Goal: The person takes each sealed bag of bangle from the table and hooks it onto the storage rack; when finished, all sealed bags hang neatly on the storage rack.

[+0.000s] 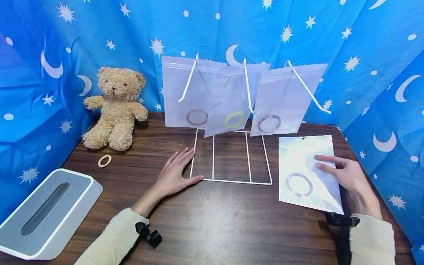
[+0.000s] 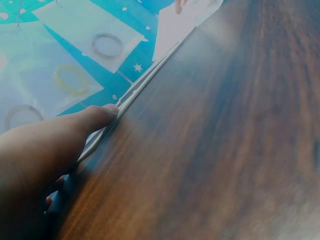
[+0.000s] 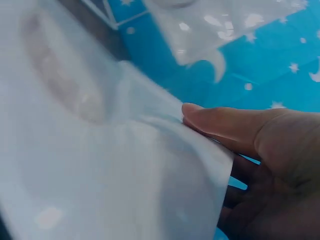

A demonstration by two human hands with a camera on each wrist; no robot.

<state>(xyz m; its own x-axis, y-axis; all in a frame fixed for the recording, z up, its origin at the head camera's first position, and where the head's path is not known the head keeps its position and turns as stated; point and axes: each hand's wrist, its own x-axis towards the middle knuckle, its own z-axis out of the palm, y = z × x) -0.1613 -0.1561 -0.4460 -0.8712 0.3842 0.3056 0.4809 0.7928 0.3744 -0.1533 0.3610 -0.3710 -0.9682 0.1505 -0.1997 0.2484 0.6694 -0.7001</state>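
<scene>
My right hand (image 1: pixel 352 175) pinches the right edge of a white zip bag (image 1: pixel 293 158) with a small hang hole at its top. A pale bracelet ring (image 1: pixel 287 184) shows through its front. In the right wrist view the thumb (image 3: pixel 215 120) lies on the bag's face, fingers behind. My left hand (image 1: pixel 175 171) rests at the left front corner of a white wire rack (image 1: pixel 232 180), fingers fairly straight and thumb touching the front rod. Similar bags hang from the rack's hooks: a left bag (image 1: pixel 179 88), a middle bag (image 1: pixel 225 92) with a yellow ring, and a right bag (image 1: pixel 268 95).
A teddy bear (image 1: pixel 116 106) sits at the back left, with a small beige ring (image 1: pixel 104 161) in front of it. A grey and white tissue box (image 1: pixel 76 206) stands at the left front. Blue starry cloth (image 1: pixel 212 29) surrounds the brown wooden table (image 1: pixel 212 221).
</scene>
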